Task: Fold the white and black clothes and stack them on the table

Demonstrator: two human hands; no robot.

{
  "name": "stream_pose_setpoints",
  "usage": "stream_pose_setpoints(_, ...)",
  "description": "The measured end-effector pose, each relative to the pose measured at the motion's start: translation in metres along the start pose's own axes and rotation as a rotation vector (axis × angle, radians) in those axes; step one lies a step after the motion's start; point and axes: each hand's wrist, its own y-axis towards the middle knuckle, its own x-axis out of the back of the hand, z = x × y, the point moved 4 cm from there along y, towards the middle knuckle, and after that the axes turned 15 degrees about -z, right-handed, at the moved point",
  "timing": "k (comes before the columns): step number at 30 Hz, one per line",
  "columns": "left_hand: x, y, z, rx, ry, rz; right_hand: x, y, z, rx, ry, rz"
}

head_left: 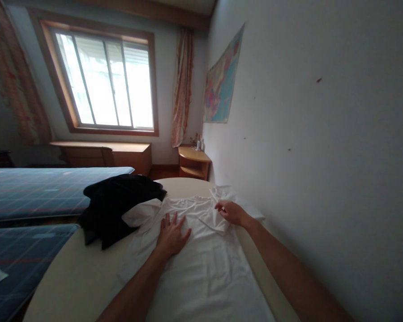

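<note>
A white T-shirt (204,264) lies spread on a round cream table, its neckline at the far end and its hem running toward me. On the upper left of its front, my left hand (173,235) rests flat with the fingers spread. My right hand (231,212) is at the shirt's right shoulder, fingers curled and pinching the white fabric there. Some cloth bunches up beneath that hand. The shirt's left sleeve (143,212) reaches over part of a black garment (121,203).
The cream table (74,268) stands close to a white wall (322,188) on the right. Blue plaid mattresses (47,192) lie on the left. Farther back are a wooden desk (130,154), a corner shelf (195,155), a window (104,80) and a wall map (223,80).
</note>
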Motion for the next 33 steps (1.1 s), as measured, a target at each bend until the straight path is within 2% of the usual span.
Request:
stream_pose_setpoints(4,-0.002,0.000,0.001,-0.003,-0.001,-0.007,0.006,-0.024,-0.003,0.143,-0.033,0.105)
stream_pose_setpoints(7,-0.002,-0.001,0.001,-0.003,-0.004,-0.011,0.008,-0.039,-0.006,0.194,-0.073,0.099)
stream_pose_setpoints(10,-0.002,-0.001,0.001,0.003,-0.006,-0.013,0.008,-0.048,-0.012,0.179,-0.194,0.065)
stream_pose_setpoints(14,-0.002,0.000,0.002,0.005,-0.008,-0.008,0.011,-0.059,-0.017,0.099,-0.330,-0.063)
stream_pose_setpoints(19,-0.004,0.002,0.003,-0.004,0.001,-0.010,0.014,-0.070,-0.011,0.056,-0.359,-0.129)
stream_pose_setpoints(22,-0.006,0.002,0.004,-0.016,0.007,-0.011,0.012,-0.064,-0.003,0.038,-0.340,-0.165)
stream_pose_setpoints(25,-0.007,0.001,0.004,-0.019,0.011,-0.023,-0.001,-0.046,0.009,0.030,-0.279,-0.133)
stream_pose_setpoints(30,-0.007,0.001,0.004,-0.018,-0.016,-0.052,-0.042,-0.008,0.033,-0.014,-0.191,0.028)
stream_pose_setpoints(33,-0.003,0.004,0.006,0.005,-0.061,-0.106,-0.068,0.012,0.042,-0.057,-0.181,0.077)
